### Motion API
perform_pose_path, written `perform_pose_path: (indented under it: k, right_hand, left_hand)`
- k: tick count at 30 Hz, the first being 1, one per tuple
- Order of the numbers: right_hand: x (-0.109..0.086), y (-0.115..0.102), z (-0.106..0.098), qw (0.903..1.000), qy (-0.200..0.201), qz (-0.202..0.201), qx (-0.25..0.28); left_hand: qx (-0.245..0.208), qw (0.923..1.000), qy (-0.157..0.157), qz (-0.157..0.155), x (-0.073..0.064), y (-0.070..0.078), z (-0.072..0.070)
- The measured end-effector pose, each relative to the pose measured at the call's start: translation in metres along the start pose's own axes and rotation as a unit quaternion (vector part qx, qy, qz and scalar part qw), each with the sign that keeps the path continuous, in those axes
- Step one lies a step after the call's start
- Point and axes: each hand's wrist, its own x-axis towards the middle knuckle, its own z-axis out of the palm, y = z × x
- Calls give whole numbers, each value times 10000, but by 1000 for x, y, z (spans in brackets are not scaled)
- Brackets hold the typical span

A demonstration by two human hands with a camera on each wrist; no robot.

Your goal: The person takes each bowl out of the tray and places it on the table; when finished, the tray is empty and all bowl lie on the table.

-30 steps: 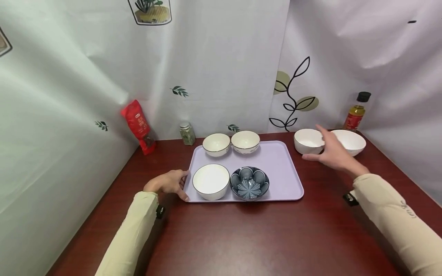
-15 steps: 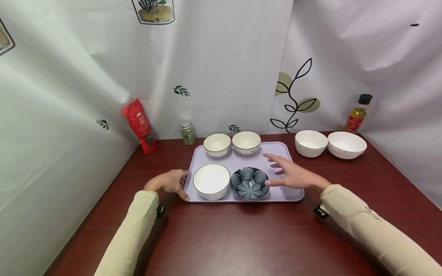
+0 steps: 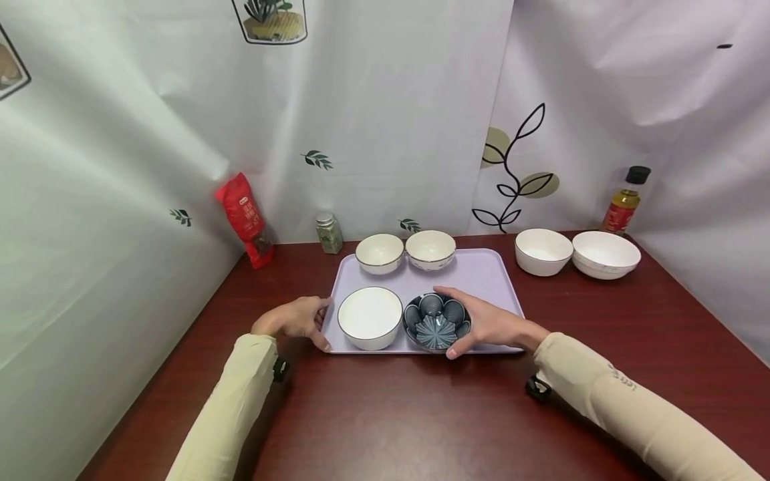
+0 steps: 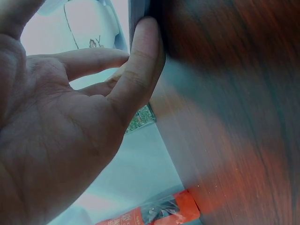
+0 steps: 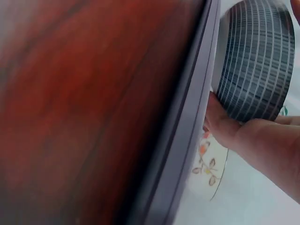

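With right hand (image 3: pixel 488 325), fingers curved round, grips the patterned blue bowl (image 3: pixel 436 325) midway along the lilac tray (image 3: pixel 486 275)'s near edge. With left hand (image 3: pixel 295 318), fingers spread wide, touches the tray's left rim. Has two white bowls (image 3: pixel 544 251) right of the tray, on the bench (image 3: pixel 397 421).

Both long sleeves (image 3: pixel 222 407) are cream fabric, the right bearing small dark lettering (image 3: pixel 622 377); a small black device (image 3: pixel 537 389) sits beneath each cuff (image 3: pixel 550 352).
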Motion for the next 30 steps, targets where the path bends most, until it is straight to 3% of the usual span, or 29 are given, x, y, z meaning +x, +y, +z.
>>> perform_pose_path:
  k: [15, 30]
  right_hand:
    - [4, -5, 6, 9996, 174, 222, -93]
    - [7, -6, 8, 9972, 523, 28, -529]
  left_hand:
    - [25, 10000, 72, -5, 1, 0, 1]
    - [282, 9996, -2, -56, 0, 4, -1]
